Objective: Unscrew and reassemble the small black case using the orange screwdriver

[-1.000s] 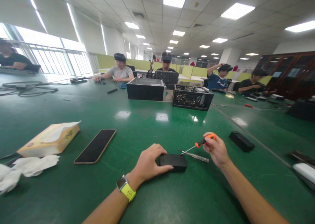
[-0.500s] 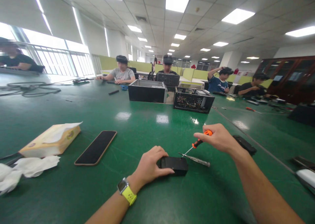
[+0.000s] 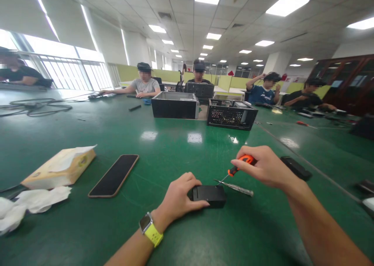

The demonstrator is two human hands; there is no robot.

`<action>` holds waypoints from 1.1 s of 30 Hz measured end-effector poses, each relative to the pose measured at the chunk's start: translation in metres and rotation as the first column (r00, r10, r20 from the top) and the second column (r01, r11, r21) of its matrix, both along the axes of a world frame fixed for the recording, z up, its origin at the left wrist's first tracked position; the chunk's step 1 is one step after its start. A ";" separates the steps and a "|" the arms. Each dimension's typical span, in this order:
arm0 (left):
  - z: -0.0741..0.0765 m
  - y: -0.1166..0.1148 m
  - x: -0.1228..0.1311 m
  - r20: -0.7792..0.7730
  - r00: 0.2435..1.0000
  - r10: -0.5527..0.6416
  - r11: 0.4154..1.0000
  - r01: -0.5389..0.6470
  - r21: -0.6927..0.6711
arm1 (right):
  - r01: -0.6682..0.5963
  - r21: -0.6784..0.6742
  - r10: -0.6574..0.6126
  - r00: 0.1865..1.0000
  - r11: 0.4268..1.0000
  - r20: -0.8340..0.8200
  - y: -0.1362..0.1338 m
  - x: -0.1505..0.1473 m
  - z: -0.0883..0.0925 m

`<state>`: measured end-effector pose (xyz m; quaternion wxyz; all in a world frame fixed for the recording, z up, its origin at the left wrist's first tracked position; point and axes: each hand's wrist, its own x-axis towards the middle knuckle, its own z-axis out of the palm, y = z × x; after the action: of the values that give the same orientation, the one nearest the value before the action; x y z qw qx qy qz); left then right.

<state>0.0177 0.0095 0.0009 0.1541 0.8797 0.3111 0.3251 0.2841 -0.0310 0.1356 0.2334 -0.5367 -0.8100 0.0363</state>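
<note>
A small black box-shaped device [image 3: 212,195] lies on the green tabletop. My left hand [image 3: 182,195] grips its left end, thumb along the near side and fingers behind. In my right hand [image 3: 260,166] is an orange-and-black screwdriver [image 3: 244,164], its fingers closed round the handle. The shaft slants down to the left, and its tip meets the top of the black device near the far edge. Just behind and right of the device lies a second, slim screwdriver with a clear handle [image 3: 238,188].
Left of my hands are a phone [image 3: 114,176], a tissue pack [image 3: 62,166] and crumpled tissues [image 3: 37,199]. Another black piece [image 3: 295,167] lies beyond my right wrist. Two open computer cases [image 3: 175,108] stand farther back. Several people sit around the table.
The orange screwdriver leans over a little more, its tip still at the device. My left hand keeps its hold. The view has shifted slightly, and a person at the back reaches farther left.
</note>
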 end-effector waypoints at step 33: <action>0.001 -0.001 -0.001 -0.035 0.999 0.023 1.000 -0.023 0.018 | -0.152 -0.045 0.139 0.966 0.987 -0.220 -0.006 -0.018 -0.008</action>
<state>0.0170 0.0081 0.0021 0.1372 0.8828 0.3211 0.3141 0.2661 -0.0368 0.1280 0.3003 -0.4755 -0.8155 0.1364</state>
